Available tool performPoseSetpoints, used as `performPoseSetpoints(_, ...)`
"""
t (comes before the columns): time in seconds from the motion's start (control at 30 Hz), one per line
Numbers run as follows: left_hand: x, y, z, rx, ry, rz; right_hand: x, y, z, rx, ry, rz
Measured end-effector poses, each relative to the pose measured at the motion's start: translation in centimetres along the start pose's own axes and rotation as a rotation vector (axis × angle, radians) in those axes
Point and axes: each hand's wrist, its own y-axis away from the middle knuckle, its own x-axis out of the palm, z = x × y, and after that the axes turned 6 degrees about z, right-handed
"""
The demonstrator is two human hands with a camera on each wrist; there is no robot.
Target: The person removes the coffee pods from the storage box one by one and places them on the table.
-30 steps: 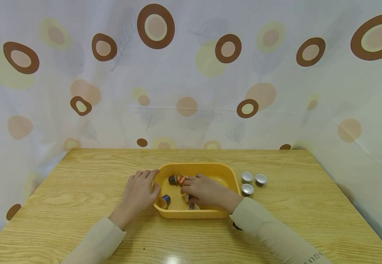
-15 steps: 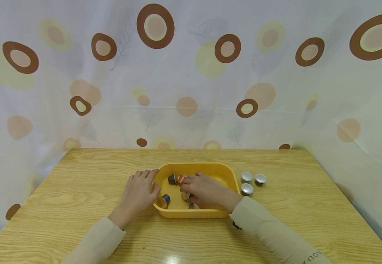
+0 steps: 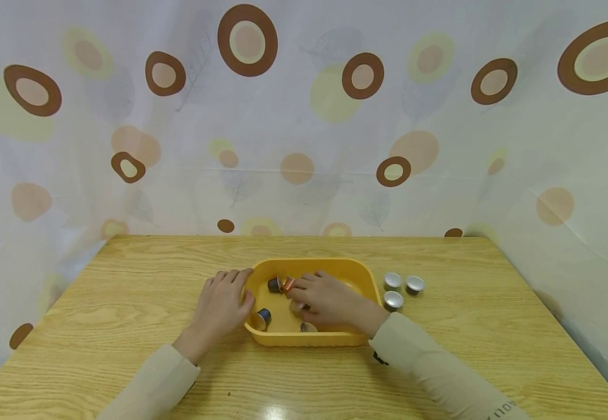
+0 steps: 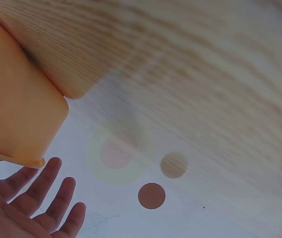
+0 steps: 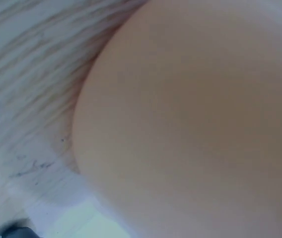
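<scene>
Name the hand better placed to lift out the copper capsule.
Probably the right hand: it is inside the yellow tray, next to the copper capsule; the left hand is at the tray's edge.

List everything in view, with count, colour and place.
Table: 1, light wood, lower view
Backdrop: 1, white, patterned, behind the table
Tray: 1, yellow, on the table
Loose capsules: 3, silver-topped, right of the tray
Dark capsule: 1, black, tray's back left
Orange capsule: 1, orange, beside the dark one
Blue capsule: 1, blue, tray's front left
Pale-faced capsules: 2, beige, tray's front and middle, one partly hidden
Sleeves: 2, beige, both arms
Dark item: 1, black, under right sleeve
Left hand: 1, bare, at tray's left rim
Right hand: 1, bare, inside tray
</scene>
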Motion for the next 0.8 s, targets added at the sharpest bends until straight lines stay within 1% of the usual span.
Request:
performPoseSetpoints(0.4,-0.1,0.0,-0.1,-0.01,0.003,0.02,-0.4,0.7,-0.4,0.024,-0.062,0.003)
performPoseSetpoints(0.8,0.0,0.0,-0.1,-0.002,0.003,0.003,-0.7,1.8,-1.2,0.009,0.017,-0.053)
